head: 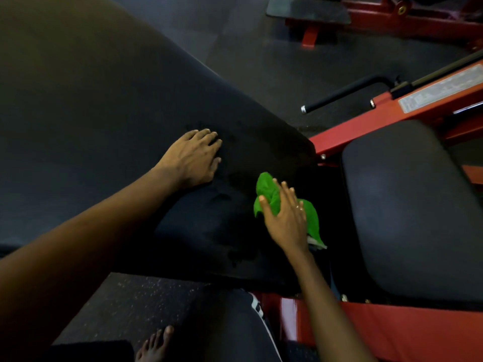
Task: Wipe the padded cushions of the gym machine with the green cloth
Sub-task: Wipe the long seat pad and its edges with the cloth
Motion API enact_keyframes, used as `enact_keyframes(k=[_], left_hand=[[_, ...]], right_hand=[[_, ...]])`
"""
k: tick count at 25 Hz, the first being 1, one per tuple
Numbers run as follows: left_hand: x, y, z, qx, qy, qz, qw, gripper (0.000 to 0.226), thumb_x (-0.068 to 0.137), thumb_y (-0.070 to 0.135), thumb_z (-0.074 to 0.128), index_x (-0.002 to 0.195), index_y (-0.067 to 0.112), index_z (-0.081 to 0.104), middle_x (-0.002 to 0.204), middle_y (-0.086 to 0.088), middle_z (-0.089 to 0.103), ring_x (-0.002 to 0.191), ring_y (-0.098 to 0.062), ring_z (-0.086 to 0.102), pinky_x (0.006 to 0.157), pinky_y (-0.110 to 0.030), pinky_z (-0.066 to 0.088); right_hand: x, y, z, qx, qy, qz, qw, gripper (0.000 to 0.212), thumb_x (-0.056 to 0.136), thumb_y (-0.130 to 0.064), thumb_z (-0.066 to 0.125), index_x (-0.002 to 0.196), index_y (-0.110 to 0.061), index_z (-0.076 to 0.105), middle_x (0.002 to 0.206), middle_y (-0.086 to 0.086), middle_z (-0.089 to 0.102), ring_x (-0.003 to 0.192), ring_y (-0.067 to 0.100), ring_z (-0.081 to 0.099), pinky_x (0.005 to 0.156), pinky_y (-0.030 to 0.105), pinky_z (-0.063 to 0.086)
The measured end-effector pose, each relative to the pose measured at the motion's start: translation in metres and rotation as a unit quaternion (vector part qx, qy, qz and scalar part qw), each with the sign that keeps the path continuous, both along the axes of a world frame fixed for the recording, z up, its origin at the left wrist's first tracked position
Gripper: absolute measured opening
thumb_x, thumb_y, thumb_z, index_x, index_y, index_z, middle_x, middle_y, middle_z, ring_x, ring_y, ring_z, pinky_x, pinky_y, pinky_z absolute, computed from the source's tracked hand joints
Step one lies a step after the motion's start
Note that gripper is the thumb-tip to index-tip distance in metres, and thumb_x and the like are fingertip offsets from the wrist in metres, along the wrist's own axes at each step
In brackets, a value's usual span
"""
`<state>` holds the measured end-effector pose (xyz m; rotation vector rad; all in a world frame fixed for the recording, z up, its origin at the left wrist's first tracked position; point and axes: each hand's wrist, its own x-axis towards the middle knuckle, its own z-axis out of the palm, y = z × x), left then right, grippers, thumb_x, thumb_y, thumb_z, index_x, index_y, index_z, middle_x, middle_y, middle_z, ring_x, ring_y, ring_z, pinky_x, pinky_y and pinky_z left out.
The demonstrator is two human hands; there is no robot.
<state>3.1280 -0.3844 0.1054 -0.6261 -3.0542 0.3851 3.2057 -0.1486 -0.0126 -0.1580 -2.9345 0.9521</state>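
Observation:
A long black back cushion (109,121) of the gym machine slopes across the left and middle of the view. My left hand (192,158) lies flat on it, fingers spread and straight. The green cloth (266,189) is crumpled at the cushion's lower right end. My right hand (286,215) presses on the cloth with straight fingers and wears a ring. A second black seat cushion (410,210) lies to the right, across a dark gap.
The machine's red frame (366,121) runs along the right and under the cushions. A black handle bar (342,94) sticks out at upper right. Another red machine with a dark pad (308,9) stands at the top. My bare foot (156,346) is on the rubber floor.

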Motion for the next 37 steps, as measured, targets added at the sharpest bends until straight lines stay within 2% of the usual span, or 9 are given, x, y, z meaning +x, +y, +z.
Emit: enact_keyframes(k=[3, 5, 8, 11, 20, 23, 27, 34, 37], left_hand=[[0.011, 0.0, -0.007, 0.011, -0.012, 0.016, 1.0, 0.068, 0.104, 0.048, 0.02, 0.161, 0.01, 0.012, 0.168, -0.011, 0.009, 0.156, -0.025, 0.006, 0.126, -0.04, 0.005], [0.015, 0.002, -0.011, 0.001, 0.009, 0.016, 1.0, 0.069, 0.104, 0.047, 0.016, 0.161, 0.009, 0.009, 0.168, -0.012, 0.007, 0.156, -0.026, 0.004, 0.127, -0.04, 0.005], [0.016, 0.004, -0.011, -0.002, 0.015, 0.02, 1.0, 0.068, 0.103, 0.046, 0.016, 0.16, 0.008, 0.011, 0.168, -0.013, 0.01, 0.156, -0.026, 0.006, 0.126, -0.041, 0.007], [0.016, 0.004, -0.01, -0.004, 0.013, 0.021, 1.0, 0.069, 0.103, 0.047, 0.016, 0.16, 0.009, 0.013, 0.168, -0.013, 0.011, 0.156, -0.026, 0.007, 0.126, -0.041, 0.006], [0.014, 0.002, -0.012, -0.002, 0.006, 0.018, 1.0, 0.07, 0.103, 0.05, 0.009, 0.16, 0.01, 0.008, 0.168, -0.012, 0.006, 0.156, -0.025, 0.003, 0.126, -0.041, 0.004], [0.015, 0.004, -0.011, -0.006, 0.017, 0.02, 1.0, 0.069, 0.103, 0.049, 0.012, 0.16, 0.01, 0.01, 0.168, -0.012, 0.008, 0.156, -0.025, 0.005, 0.126, -0.041, 0.005], [0.017, 0.004, -0.01, -0.009, 0.016, 0.022, 1.0, 0.069, 0.103, 0.048, 0.014, 0.16, 0.009, 0.011, 0.168, -0.013, 0.011, 0.155, -0.026, 0.007, 0.126, -0.041, 0.007], [0.018, 0.004, -0.009, -0.005, 0.002, 0.027, 1.0, 0.069, 0.104, 0.049, 0.011, 0.161, 0.01, 0.008, 0.168, -0.012, 0.007, 0.156, -0.026, 0.003, 0.126, -0.041, 0.004], [0.016, 0.005, -0.009, -0.01, 0.002, 0.023, 1.0, 0.069, 0.104, 0.049, 0.011, 0.16, 0.01, 0.008, 0.168, -0.012, 0.007, 0.156, -0.026, 0.004, 0.126, -0.041, 0.004]], right_hand=[[-0.006, 0.005, 0.002, -0.025, -0.023, -0.034, 0.999, 0.069, 0.098, -0.063, 0.04, 0.158, -0.032, 0.029, 0.166, -0.004, 0.027, 0.155, 0.019, 0.02, 0.125, 0.048, 0.018], [0.038, -0.015, 0.013, -0.045, 0.036, 0.02, 0.998, 0.067, 0.097, -0.063, 0.037, 0.157, -0.033, 0.032, 0.164, -0.008, 0.031, 0.154, 0.016, 0.024, 0.125, 0.044, 0.021], [0.11, -0.054, 0.033, -0.006, 0.072, 0.136, 0.988, 0.063, 0.1, -0.065, 0.03, 0.158, -0.039, 0.026, 0.166, -0.016, 0.023, 0.155, 0.006, 0.013, 0.125, 0.031, 0.008], [0.113, -0.056, 0.032, 0.02, 0.086, 0.157, 0.984, 0.064, 0.101, -0.066, 0.027, 0.159, -0.04, 0.024, 0.166, -0.018, 0.022, 0.155, 0.005, 0.011, 0.126, 0.033, 0.006], [0.005, -0.001, 0.001, -0.036, -0.045, -0.092, 0.994, 0.062, 0.101, -0.058, 0.037, 0.157, -0.032, 0.032, 0.166, -0.004, 0.029, 0.155, 0.019, 0.02, 0.124, 0.048, 0.017], [0.03, -0.021, 0.016, -0.041, 0.007, -0.038, 0.998, 0.064, 0.099, -0.061, 0.031, 0.156, -0.031, 0.037, 0.163, -0.005, 0.033, 0.153, 0.019, 0.026, 0.124, 0.046, 0.021], [0.116, -0.042, 0.023, -0.024, 0.05, 0.097, 0.994, 0.063, 0.1, -0.066, 0.027, 0.158, -0.039, 0.028, 0.165, -0.016, 0.024, 0.155, 0.005, 0.013, 0.124, 0.031, 0.009], [0.02, 0.03, -0.013, -0.027, -0.06, -0.107, 0.992, 0.061, 0.103, -0.055, 0.039, 0.157, -0.028, 0.034, 0.165, 0.0, 0.032, 0.154, 0.022, 0.023, 0.124, 0.047, 0.02], [0.027, 0.004, 0.002, -0.045, -0.012, -0.085, 0.995, 0.062, 0.101, -0.057, 0.034, 0.154, -0.026, 0.04, 0.161, -0.001, 0.039, 0.15, 0.022, 0.032, 0.121, 0.043, 0.025]])
